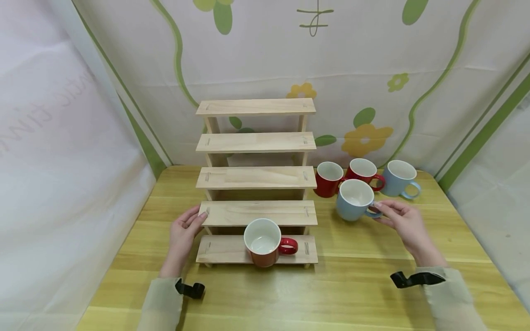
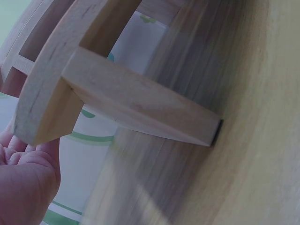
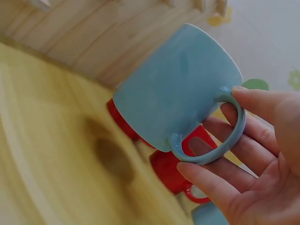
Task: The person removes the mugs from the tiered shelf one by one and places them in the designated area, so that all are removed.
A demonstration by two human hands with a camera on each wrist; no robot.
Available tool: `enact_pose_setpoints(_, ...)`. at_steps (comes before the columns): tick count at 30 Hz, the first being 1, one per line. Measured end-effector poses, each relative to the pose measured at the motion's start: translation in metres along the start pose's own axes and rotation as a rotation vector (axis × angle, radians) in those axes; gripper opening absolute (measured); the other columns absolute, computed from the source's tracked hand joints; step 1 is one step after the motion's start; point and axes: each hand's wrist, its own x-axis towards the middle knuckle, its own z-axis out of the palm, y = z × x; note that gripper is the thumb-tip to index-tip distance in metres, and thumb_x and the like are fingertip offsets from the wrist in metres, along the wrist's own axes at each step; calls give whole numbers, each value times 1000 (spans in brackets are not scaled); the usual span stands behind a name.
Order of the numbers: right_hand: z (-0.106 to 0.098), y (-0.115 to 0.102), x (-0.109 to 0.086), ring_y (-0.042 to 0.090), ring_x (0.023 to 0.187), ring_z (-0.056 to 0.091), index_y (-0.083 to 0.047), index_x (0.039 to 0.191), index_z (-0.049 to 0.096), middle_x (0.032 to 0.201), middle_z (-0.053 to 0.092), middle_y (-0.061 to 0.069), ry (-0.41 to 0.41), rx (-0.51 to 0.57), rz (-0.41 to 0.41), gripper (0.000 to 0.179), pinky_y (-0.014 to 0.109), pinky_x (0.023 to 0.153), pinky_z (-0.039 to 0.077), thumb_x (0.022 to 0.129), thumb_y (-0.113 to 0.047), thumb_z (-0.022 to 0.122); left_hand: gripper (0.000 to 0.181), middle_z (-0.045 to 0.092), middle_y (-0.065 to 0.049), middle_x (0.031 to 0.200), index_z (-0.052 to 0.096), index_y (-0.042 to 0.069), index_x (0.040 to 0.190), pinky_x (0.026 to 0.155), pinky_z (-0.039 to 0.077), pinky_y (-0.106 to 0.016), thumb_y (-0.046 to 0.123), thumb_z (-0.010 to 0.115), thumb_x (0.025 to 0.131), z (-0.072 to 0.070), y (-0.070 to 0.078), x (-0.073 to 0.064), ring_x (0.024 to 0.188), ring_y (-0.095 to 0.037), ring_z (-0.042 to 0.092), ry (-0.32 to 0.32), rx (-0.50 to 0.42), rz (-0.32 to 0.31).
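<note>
My right hand (image 1: 406, 225) holds a light blue mug (image 1: 350, 209) by its handle, thumb and fingers about the loop. In the right wrist view the blue mug (image 3: 178, 86) is off the table, its shadow lying apart from it. At the left end of a five-step wooden display stand (image 1: 252, 214), my left hand (image 1: 182, 234) grips the second step from the bottom, thumb on top. Its fingertips are partly hidden by the board. A red mug (image 1: 266, 258) with a white inside stands upright on the bottom step, handle to the right.
Two red mugs, one nearer the stand (image 1: 326, 186) and one farther right (image 1: 359, 171), stand behind the held mug. Another light blue mug (image 1: 395, 184) is at the back right of the wooden table (image 1: 364, 294). Patterned cloth (image 1: 256, 50) hangs behind.
</note>
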Motion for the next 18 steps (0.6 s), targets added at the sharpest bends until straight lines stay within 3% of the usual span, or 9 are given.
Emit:
enact_pose_setpoints(8,3,17,1,9,99,70,3,112,73,107,75,3,-10,-42,47,20,32,82,59,101,-13,67,49,73,7,110,56,-4,139,84,56,-22,20,71,99,0,-1,0,102,-9,68,3,-13,10)
enact_pose_setpoints(18,4,22,3,8,99,69,2,115,72,105,73,-8,13,-114,85,26,29,80,59,101,-19,68,48,73,7,110,56,-4,139,87,56,-24,18,71,99,0,-3,1,103,-10,69,-3,-24,32)
